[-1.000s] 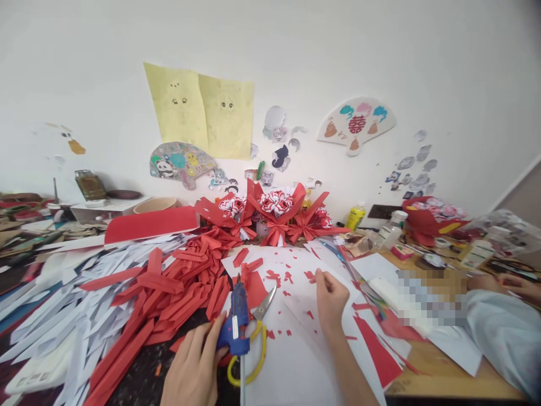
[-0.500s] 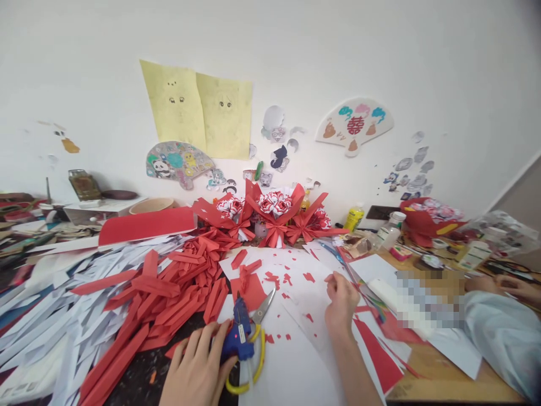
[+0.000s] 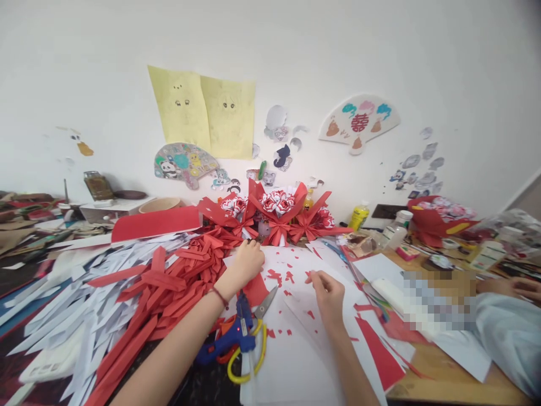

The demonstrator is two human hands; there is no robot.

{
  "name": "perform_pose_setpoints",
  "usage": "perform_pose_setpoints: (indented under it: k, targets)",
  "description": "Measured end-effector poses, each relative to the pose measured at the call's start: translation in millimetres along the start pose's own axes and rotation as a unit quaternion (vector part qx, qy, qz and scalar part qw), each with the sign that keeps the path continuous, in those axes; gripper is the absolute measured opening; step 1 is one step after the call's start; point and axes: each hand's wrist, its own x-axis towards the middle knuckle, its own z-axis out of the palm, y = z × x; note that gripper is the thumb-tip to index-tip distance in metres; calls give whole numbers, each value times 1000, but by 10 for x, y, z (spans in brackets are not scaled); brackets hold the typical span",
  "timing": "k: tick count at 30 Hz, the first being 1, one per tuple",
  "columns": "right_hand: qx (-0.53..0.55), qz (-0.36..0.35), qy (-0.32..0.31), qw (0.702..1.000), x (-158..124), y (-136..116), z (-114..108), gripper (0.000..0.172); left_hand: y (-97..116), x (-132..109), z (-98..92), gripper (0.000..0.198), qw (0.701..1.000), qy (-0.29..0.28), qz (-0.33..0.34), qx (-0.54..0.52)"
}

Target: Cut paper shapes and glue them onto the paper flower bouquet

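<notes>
My left hand [image 3: 248, 260] is reached forward over the far left of the white paper sheet [image 3: 291, 363], beside the red folded paper strips [image 3: 186, 282]. Its fingers are curled down; what is in them is hidden. My right hand [image 3: 329, 293] hangs over the sheet with thumb and finger pinched together, tips right at a small red paper scrap [image 3: 308, 276]; I cannot tell whether the scrap is held. Below my left forearm lies a blue glue gun [image 3: 243, 324], resting against yellow-handled scissors [image 3: 262, 344]. A red paper piece [image 3: 257, 290] is under the scissor blades.
White folded strips [image 3: 93, 299] spread at the left. Red-wrapped paper bouquets [image 3: 276, 211] stand by the wall. Bottles [image 3: 359, 215] and a white glue-like bottle [image 3: 397, 228] are at the back right. Another person's sleeve [image 3: 502, 332] and hands are at the right edge.
My left hand has let go of the glue gun and moved forward to the far strips. My right hand has shifted left and closed into a pinch at a red scrap.
</notes>
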Motion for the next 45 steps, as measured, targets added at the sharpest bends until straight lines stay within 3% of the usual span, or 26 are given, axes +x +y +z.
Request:
perform_pose_setpoints:
  k: [3, 7, 12, 18, 21, 24, 30, 34, 39, 45]
  targets:
    - [-77, -67, -18, 995, -6, 19, 26, 37, -53, 156, 163, 14, 1000, -4, 12, 4]
    - [-129, -139, -31, 981, -10, 54, 57, 37, -143, 238, 224, 18, 1000, -16, -7, -8]
    - [-145, -137, -38, 979, -8, 97, 63, 37, -196, 277, 255, 29, 996, -58, -39, -53]
    - [-133, -119, -53, 982, -20, 90, 57, 35, -327, 314, 138, 22, 975, -58, -63, -203]
    - [-96, -82, -65, 990, -13, 55, 79, 31, -449, 328, 27, 20, 942, -34, -52, -331]
    - [-26, -27, -104, 994, 22, 17, 165, 28, -468, 308, -58, 26, 887, -5, -20, -460]
    - [120, 62, -219, 966, 74, -3, 391, 45, -203, 202, -197, 36, 769, 6, 48, -638]
    - [177, 91, -248, 948, 38, -12, 394, 42, -83, 149, -259, 33, 714, 1, 79, -696]
    - [228, 125, -208, 943, 7, -57, 324, 39, -91, 132, -256, 28, 687, 3, 87, -722]
    - [233, 130, -173, 948, 13, -59, 306, 41, -147, 79, -258, 26, 690, 16, 76, -720]
